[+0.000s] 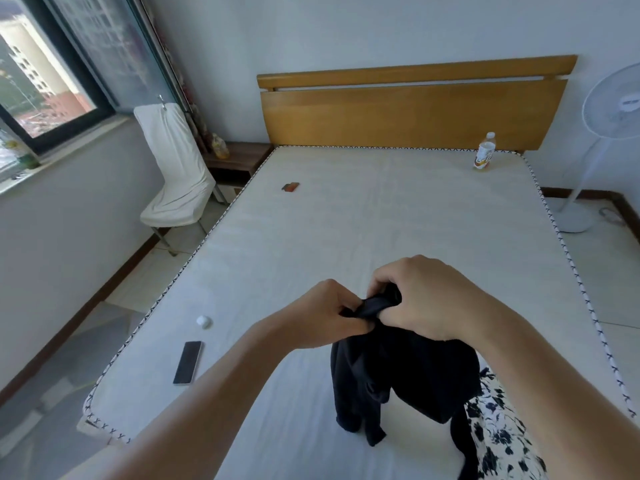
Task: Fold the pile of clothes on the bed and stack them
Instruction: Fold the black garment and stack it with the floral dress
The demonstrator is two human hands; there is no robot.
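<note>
Head view: left hand [325,315] and right hand [420,299] side by side, knuckles nearly touching, fingers [375,284] of both curled tight around one bunched edge of the black garment [405,372]. Hanging straight down from that grip, long axis vertical, lower end reaching the bed [381,209]. Just right, the floral garment [498,441] lying unfolded. Probably needs spreading hands apart next.

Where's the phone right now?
In the head view, the phone lies flat on the mattress near its left edge, just below the small white case.
</note>
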